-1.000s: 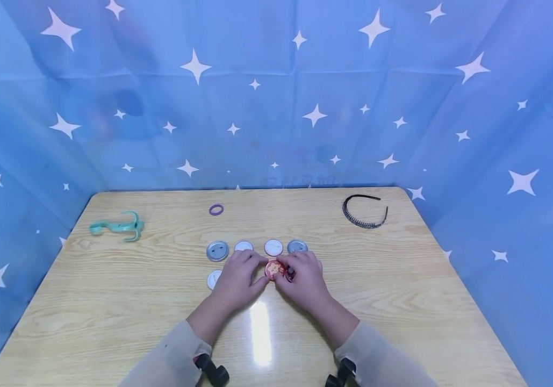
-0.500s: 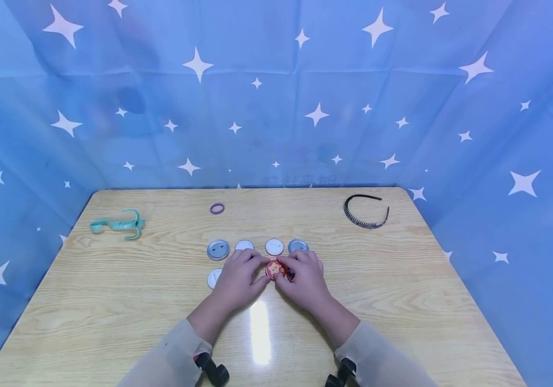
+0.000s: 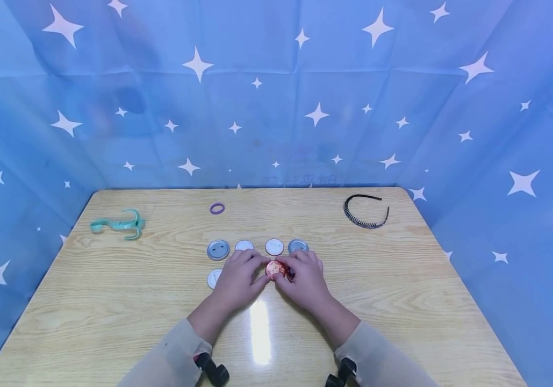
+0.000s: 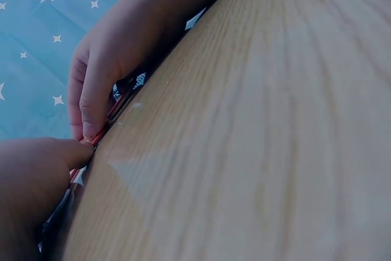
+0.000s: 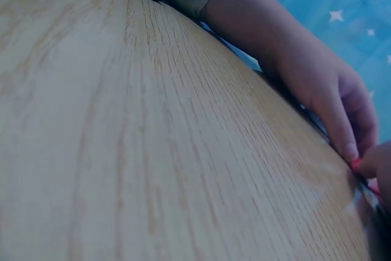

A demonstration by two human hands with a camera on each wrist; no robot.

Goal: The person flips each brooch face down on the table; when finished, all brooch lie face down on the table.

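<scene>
In the head view a round red pin badge (image 3: 275, 270) with a pale pattern, whitened by glare, is between both hands at the middle of the table. My left hand (image 3: 240, 276) holds its left edge between thumb and fingertips. The right hand (image 3: 305, 275) grips it from the right the same way. A second dark red badge (image 3: 291, 274) shows partly under the right fingers. In the left wrist view, the thumb and fingers of the right hand (image 4: 107, 84) meet a thin red edge low over the wood.
Behind the hands lie face-down badges: a grey one (image 3: 218, 250), white ones (image 3: 274, 247) and another grey one (image 3: 297, 245). A white badge (image 3: 214, 278) is partly behind the left hand. Farther off are a teal claw-shaped object (image 3: 119, 224), a purple ring (image 3: 216, 208) and a black headband (image 3: 364, 212).
Both hands stay nearly in place around the red badge. Its face looks paler and shinier now than half a second ago. The head view has shifted very slightly since the first frame.
</scene>
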